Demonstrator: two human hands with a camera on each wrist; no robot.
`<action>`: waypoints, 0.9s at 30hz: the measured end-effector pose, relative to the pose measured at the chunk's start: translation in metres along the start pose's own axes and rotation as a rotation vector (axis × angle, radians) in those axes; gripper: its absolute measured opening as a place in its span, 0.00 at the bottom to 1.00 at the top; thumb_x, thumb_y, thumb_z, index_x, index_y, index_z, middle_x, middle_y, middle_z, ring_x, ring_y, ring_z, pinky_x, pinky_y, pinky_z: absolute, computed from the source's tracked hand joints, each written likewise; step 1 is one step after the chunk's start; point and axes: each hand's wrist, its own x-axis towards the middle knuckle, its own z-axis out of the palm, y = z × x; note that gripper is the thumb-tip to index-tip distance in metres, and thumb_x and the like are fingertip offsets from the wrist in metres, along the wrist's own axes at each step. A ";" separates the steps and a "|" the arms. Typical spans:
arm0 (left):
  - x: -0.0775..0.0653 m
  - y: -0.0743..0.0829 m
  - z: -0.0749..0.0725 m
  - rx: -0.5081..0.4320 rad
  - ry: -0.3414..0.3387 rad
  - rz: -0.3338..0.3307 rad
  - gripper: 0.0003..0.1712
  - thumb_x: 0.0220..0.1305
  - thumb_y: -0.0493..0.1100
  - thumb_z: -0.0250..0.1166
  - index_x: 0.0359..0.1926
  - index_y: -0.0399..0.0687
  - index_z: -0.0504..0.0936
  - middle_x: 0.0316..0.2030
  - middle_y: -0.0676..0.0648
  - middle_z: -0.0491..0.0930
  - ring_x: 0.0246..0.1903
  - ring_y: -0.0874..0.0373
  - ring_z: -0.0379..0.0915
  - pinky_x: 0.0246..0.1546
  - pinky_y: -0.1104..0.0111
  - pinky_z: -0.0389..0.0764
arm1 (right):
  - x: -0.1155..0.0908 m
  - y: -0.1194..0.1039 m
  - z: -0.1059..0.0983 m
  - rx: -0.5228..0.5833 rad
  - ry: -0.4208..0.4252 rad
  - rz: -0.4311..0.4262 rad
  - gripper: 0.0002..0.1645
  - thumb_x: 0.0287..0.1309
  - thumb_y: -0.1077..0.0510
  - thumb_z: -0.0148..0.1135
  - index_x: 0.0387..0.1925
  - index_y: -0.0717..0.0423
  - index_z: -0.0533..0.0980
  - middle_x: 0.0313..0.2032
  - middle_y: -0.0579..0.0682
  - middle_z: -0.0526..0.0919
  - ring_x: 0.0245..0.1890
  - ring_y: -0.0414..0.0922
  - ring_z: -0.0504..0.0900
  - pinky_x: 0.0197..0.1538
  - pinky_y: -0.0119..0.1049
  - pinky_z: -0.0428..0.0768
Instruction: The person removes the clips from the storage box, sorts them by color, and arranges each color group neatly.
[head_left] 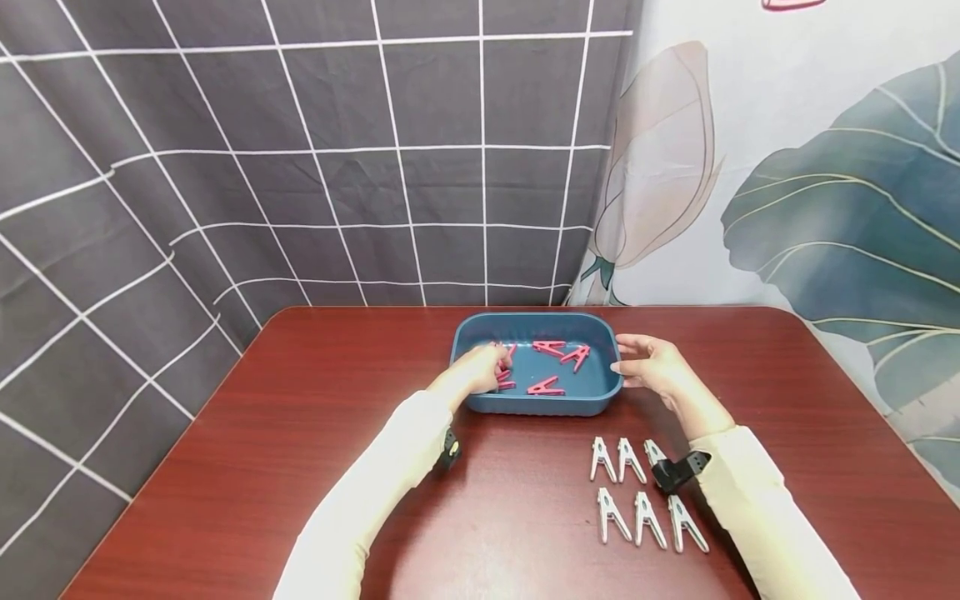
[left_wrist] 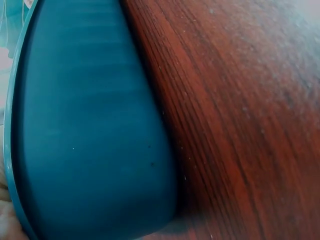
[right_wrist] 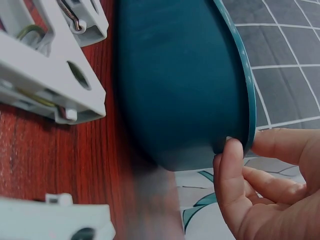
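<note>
A blue rectangular plastic basin (head_left: 536, 405) stands near the table's back edge. Several red clothespins (head_left: 547, 386) lie inside it. My left hand (head_left: 477, 368) reaches over the basin's left side, its fingers down among red clothespins; whether they pinch one is hidden. The left wrist view has mostly the basin's outer wall (left_wrist: 95, 125), with a bit of the hand behind the rim. At the basin's right end, my right hand (head_left: 654, 365) holds the rim, fingertips touching the wall in the right wrist view. Several pale grey clothespins (head_left: 649, 521) lie in two rows before the basin.
The reddish-brown wooden table (head_left: 337, 367) carries all of this. A dark grid-patterned cloth (head_left: 442, 183) hangs behind and to the left; a floral cloth (head_left: 675, 150) hangs on the right. My right forearm passes over part of the back row of pale clothespins.
</note>
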 end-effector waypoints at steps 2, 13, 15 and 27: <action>0.000 0.000 -0.001 0.008 0.008 0.013 0.19 0.51 0.29 0.66 0.47 0.41 0.80 0.38 0.43 0.81 0.41 0.53 0.76 0.45 0.66 0.78 | -0.001 -0.001 0.000 0.005 -0.001 0.000 0.37 0.58 0.70 0.56 0.67 0.74 0.55 0.62 0.76 0.62 0.33 0.36 0.83 0.37 0.31 0.83; -0.005 0.002 -0.004 -0.033 0.097 0.008 0.17 0.53 0.33 0.66 0.47 0.42 0.80 0.40 0.44 0.81 0.42 0.52 0.75 0.46 0.64 0.77 | 0.000 0.000 0.000 0.016 0.005 0.016 0.38 0.58 0.70 0.56 0.68 0.73 0.54 0.63 0.74 0.61 0.31 0.33 0.81 0.34 0.28 0.82; -0.006 0.002 -0.005 -0.056 0.133 0.017 0.18 0.54 0.33 0.66 0.48 0.42 0.79 0.43 0.43 0.81 0.45 0.51 0.76 0.50 0.62 0.77 | 0.000 0.001 0.000 0.008 0.008 0.013 0.37 0.58 0.69 0.56 0.67 0.73 0.54 0.63 0.74 0.61 0.31 0.34 0.81 0.34 0.28 0.82; -0.012 -0.005 -0.007 -0.372 0.289 0.094 0.17 0.54 0.31 0.67 0.46 0.38 0.79 0.40 0.41 0.81 0.37 0.51 0.76 0.43 0.63 0.80 | 0.000 0.001 0.001 0.006 0.012 0.012 0.37 0.59 0.68 0.56 0.67 0.73 0.55 0.62 0.75 0.62 0.32 0.34 0.80 0.35 0.28 0.82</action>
